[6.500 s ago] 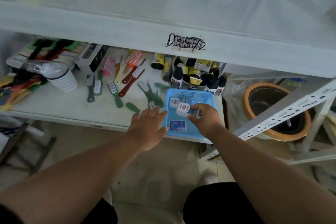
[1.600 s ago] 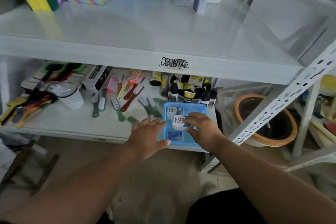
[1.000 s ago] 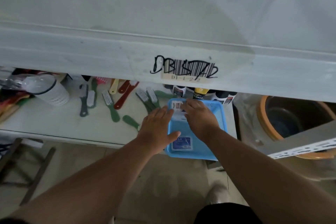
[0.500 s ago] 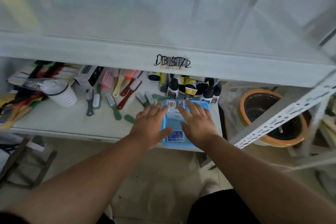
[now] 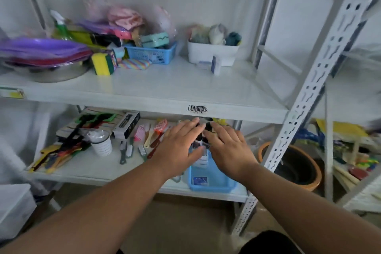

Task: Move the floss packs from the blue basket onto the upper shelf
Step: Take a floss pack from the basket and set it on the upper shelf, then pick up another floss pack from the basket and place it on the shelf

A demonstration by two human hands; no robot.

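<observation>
Both your hands, left [image 5: 177, 146] and right [image 5: 228, 148], hover flat-fingered and empty over the basket [image 5: 212, 185] at the lower shelf's front-right corner; next, pinch a pack [image 5: 200, 180].

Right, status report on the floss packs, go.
Left hand and right hand flat, grip empty. One floss pack visible in blue basket; others hidden. Two packs on upper shelf. Path clear.

Your left hand [image 5: 177, 146] and right hand [image 5: 227, 149] are bare: no gloves, rings, watch or wristbands show. Both forearms are uncovered along their whole visible length, with no sleeve edge in the frame. At the near edge, right of centre, your lower body shows as a dark, black garment [image 5: 270, 242]; its cut and fabric cannot be made out.
</observation>
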